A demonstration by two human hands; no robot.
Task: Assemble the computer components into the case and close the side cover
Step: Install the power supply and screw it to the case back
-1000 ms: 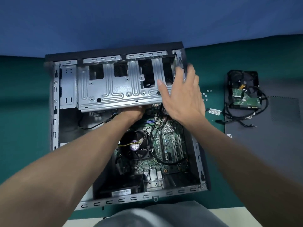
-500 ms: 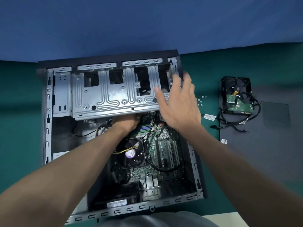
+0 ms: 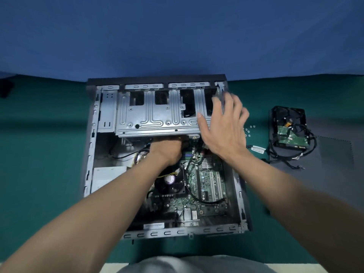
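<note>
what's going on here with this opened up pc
A person works inside an open computer case. The left hand reaches under the metal drive cage, its grip hidden; the right hand lies open over the cage's right end. The hard drive, screws and side cover lie outside, to the right.

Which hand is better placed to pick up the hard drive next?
Right, likely. The right hand lies open over the right end of the metal cage, nearest the hard drive beside the case; the left hand reaches under the cage, fingers hidden.
</note>
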